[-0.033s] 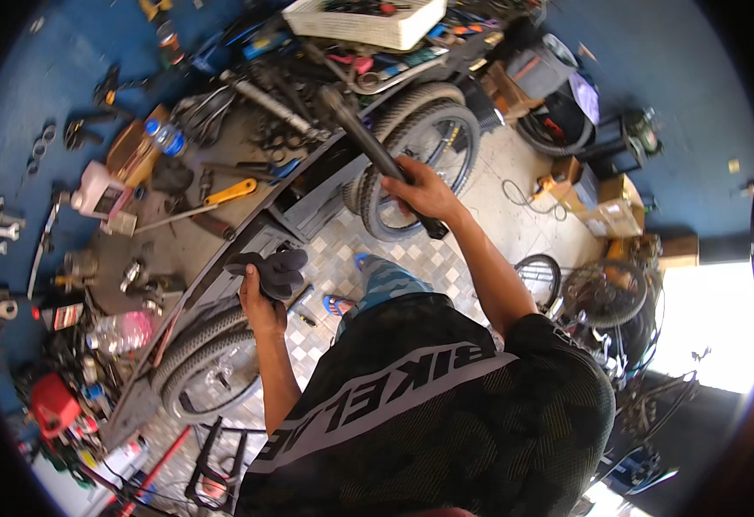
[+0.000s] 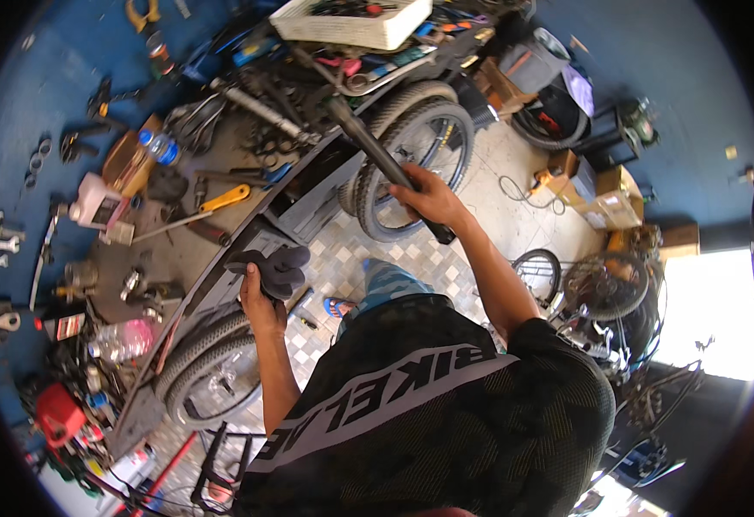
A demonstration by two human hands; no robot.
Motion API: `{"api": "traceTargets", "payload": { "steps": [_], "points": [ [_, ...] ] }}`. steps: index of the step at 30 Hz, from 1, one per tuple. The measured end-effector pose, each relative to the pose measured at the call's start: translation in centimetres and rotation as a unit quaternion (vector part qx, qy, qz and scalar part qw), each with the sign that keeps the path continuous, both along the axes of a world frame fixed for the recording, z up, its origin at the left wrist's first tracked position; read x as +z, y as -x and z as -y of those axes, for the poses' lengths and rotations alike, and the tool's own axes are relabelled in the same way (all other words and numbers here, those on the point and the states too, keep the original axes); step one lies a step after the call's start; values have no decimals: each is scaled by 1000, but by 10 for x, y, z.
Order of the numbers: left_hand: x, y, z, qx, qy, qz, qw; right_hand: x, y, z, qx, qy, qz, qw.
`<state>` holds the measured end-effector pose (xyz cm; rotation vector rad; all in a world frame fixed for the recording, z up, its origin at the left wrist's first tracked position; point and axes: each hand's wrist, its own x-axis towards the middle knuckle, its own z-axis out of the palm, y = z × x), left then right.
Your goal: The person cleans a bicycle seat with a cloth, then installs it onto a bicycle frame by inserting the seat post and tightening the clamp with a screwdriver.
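My right hand (image 2: 430, 196) is closed around a long black tube, which looks like a bicycle seatpost (image 2: 375, 148). The tube slants from a clamp-like head at the upper left to its plain end below my palm. On the other side, my left hand (image 2: 261, 303) grips a dark grey, soft-looking folded cloth (image 2: 278, 272), thumb on top and most fingers hidden under it. The two things are held apart. The cloth is above the near edge of the cluttered workbench (image 2: 183, 276), and the tube's head reaches over the bench's far part.
Bicycle wheels lean against the bench at the far side (image 2: 411, 168) and near left (image 2: 209, 383). A yellow-handled tool (image 2: 225, 198), a pink jug (image 2: 99, 202) and bottles crowd the bench. A white basket (image 2: 351, 30) stands at the back. Cardboard boxes (image 2: 610, 200) and bicycles line the right.
The view has shifted slightly. The seatpost has moved a little down and right with my right hand. My left hand keeps its grip on the cloth.
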<state>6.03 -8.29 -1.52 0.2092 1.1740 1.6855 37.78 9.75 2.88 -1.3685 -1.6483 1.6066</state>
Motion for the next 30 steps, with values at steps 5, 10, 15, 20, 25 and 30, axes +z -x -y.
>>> {"api": "traceTargets", "payload": {
  "steps": [5,10,15,20,25,30],
  "points": [
    [-2,-43,-49,-119,-19,-29,992,-102,-146,46,-164,106,103,975],
    [1,-156,-104,-207,-22,-15,978,-206,-300,89,-316,235,184,901],
    [-14,-297,-155,-293,-42,-22,955,-282,-433,137,-335,306,281,845],
    [13,-436,-199,-265,40,56,962,-294,-509,127,-339,340,258,839],
    [19,-510,-239,-383,66,-17,921,-292,-539,77,-370,265,165,875],
    [-15,-567,-315,-409,120,-76,901,-310,-553,6,-319,254,224,885]
  ]
}}
